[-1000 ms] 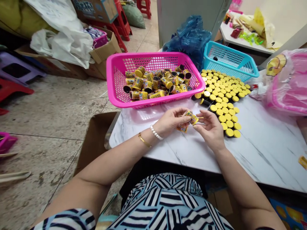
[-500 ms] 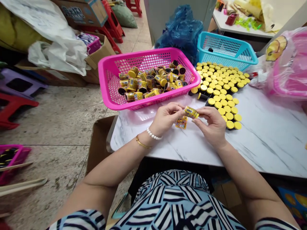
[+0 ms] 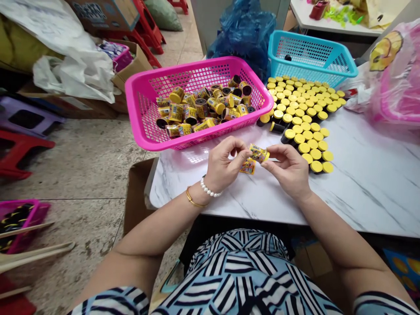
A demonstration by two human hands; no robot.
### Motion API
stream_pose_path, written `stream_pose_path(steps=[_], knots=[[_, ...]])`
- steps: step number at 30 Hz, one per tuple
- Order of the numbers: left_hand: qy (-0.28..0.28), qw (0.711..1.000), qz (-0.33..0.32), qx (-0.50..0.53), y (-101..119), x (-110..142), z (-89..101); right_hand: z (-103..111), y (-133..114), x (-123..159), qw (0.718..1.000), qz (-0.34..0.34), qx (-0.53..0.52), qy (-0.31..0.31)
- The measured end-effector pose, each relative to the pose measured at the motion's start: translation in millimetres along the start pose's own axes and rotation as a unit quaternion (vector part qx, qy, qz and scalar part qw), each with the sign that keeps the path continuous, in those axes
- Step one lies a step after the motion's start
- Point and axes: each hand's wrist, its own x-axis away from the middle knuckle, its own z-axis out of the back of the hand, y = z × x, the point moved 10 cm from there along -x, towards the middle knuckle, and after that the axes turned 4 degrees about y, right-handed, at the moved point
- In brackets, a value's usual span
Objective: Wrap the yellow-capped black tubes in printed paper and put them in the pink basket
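Center of the frame, over the counter (image 3: 370,197): my left hand (image 3: 226,164) and right hand (image 3: 287,168) pinch a yellow-labelled canister (image 3: 259,153) between closed fingertips. One slack grip could drop it, and it might roll into the rows of yellow caps (image 3: 305,131) at right or land on the printed packet (image 3: 248,166) just below.

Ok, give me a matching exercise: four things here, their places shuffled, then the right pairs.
Things:
1 Yellow-labelled canister
2 Yellow-capped black tubes
3 Pink plastic mesh basket
4 Turquoise plastic mesh basket

Places:
A Behind the caps
B Between left hand and right hand
C In rows on white marble table
D Holding a heap of canisters

Pairs: 1B, 2C, 3D, 4A
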Motion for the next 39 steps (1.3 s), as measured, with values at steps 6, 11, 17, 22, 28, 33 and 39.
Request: stream_pose_path(steps=[6,11,17,22,28,33,39], knots=[[-0.064,0.985,0.100,0.128,-15,-2,-15.2,1,-8,0,0.999,0.029,0.036,-0.017],[-0.109,0.971,0.115,0.181,-10,-5,-23.1,1,-5,-5,0.999,0.012,-0.017,-0.035],[-0.085,0.988,0.075,0.108,-16,0,-16.5,0,-11,-2,0.999,0.036,0.015,-0.027],[-0.075,0.988,0.087,0.103,-18,0,-16.7,0,-14,3,0.995,0.060,0.074,-0.023],[-0.040,0.988,0.110,0.100,-23,-4,-11.3,3,-2,0,0.998,0.025,0.060,-0.021],[-0.087,0.985,0.109,0.099,-20,-5,-14.7,1,-19,3,0.992,0.091,0.085,-0.021],[-0.181,0.935,0.218,0.213,-25,7,-37.5,-6,-42,11,0.953,0.223,0.202,-0.037]])
